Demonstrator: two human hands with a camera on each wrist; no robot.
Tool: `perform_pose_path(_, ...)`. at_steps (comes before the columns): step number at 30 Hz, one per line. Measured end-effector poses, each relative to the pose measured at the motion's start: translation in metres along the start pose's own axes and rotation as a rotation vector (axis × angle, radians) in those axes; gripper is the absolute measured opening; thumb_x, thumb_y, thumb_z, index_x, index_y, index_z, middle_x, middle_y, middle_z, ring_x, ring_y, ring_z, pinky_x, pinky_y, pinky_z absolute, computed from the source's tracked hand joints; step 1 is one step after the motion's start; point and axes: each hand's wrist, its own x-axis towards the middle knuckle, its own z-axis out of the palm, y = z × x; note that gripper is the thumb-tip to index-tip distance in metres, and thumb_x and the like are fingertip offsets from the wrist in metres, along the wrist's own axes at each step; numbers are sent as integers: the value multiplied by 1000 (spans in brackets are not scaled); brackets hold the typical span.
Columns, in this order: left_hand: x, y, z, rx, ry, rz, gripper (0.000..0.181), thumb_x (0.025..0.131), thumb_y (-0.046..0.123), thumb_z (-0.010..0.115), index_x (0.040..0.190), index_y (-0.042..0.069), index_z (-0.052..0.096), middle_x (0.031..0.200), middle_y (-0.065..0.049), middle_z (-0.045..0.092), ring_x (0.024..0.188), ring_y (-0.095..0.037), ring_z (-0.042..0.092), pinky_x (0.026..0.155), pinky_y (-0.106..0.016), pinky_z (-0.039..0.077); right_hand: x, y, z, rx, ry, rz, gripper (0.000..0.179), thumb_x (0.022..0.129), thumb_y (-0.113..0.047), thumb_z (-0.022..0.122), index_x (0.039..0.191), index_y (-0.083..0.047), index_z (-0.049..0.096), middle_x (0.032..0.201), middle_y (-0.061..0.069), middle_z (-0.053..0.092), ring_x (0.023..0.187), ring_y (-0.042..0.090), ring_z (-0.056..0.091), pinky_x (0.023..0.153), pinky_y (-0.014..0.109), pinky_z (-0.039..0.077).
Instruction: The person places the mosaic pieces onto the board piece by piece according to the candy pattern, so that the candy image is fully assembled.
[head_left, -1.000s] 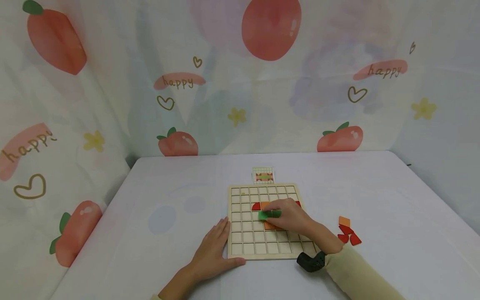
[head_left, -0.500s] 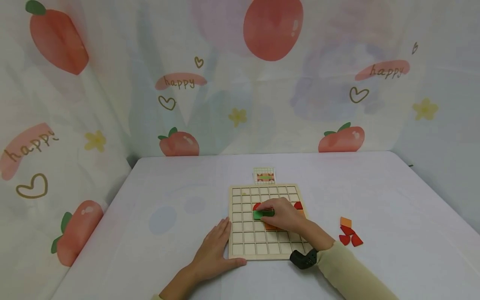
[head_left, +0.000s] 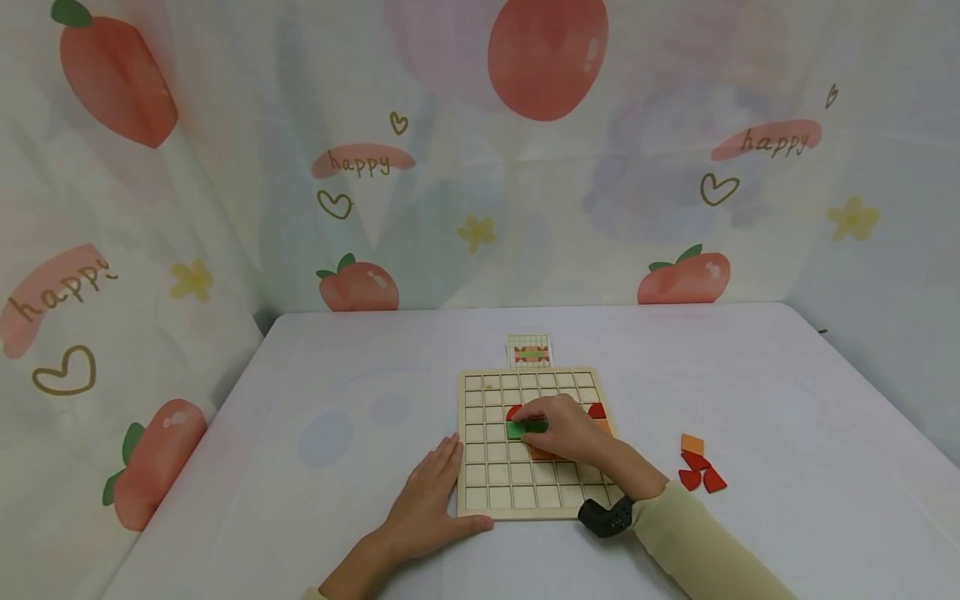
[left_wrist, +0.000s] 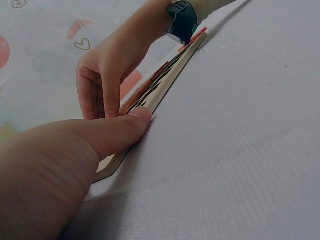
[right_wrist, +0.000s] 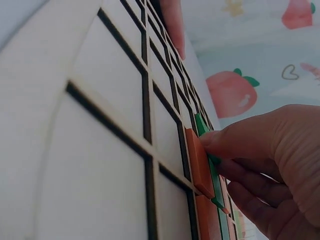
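My right hand (head_left: 566, 429) pinches a green tile (head_left: 514, 431) at a cell of the wooden grid board (head_left: 480, 477). In the right wrist view, the thumb presses against the green tile (right_wrist: 201, 125), beside an orange tile (right_wrist: 200, 162). Whether the tile lies fully flat cannot be told. Red rounded tiles (head_left: 597, 411) and more orange ones (head_left: 542, 454) lie on the board, partly covered by the hand. Along the board's left side rests my left hand (head_left: 423, 504), fingers extended; its thumb (left_wrist: 140, 115) touches the front edge near the corner.
Right of the board lie a loose orange tile (head_left: 692, 445) and several red tiles (head_left: 695, 462). Behind the board stands a small pattern card (head_left: 529, 352) showing red, orange and green shapes. A black device (head_left: 606, 518) sits on the right wrist, over the board's front edge.
My right hand has shifted slightly left with the green tile, then stayed nearly still over the last half second. The left hand holds its place.
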Motion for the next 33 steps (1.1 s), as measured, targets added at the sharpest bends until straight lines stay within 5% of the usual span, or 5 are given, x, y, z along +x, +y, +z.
perform_pose_path(15, -1, 2, -1, -16, 1, -1, 105, 74, 70, 55, 145, 0, 21, 151, -11, 15, 138, -25, 11, 106, -49, 16, -7, -1, -5, 13, 11, 9, 19, 79, -9, 72, 98, -7, 70, 96, 1, 68, 94, 19, 62, 78, 36, 50)
perform_pose_path(24, -1, 0, 0, -16, 5, -6, 107, 73, 71, 55, 145, -1, 21, 151, -11, 14, 138, -25, 11, 107, -47, 15, -28, 12, -16, -13, 53, -12, 21, 79, -11, 73, 99, -6, 70, 97, 2, 68, 94, 21, 62, 79, 38, 50)
perform_pose_path(33, 0, 0, 2, -6, 4, -9, 107, 73, 72, 54, 145, 1, 20, 151, -11, 15, 138, -25, 11, 107, -48, 16, -53, 21, -34, -32, 64, 56, 21, 79, -12, 73, 99, -7, 70, 97, 1, 67, 94, 22, 60, 78, 40, 50)
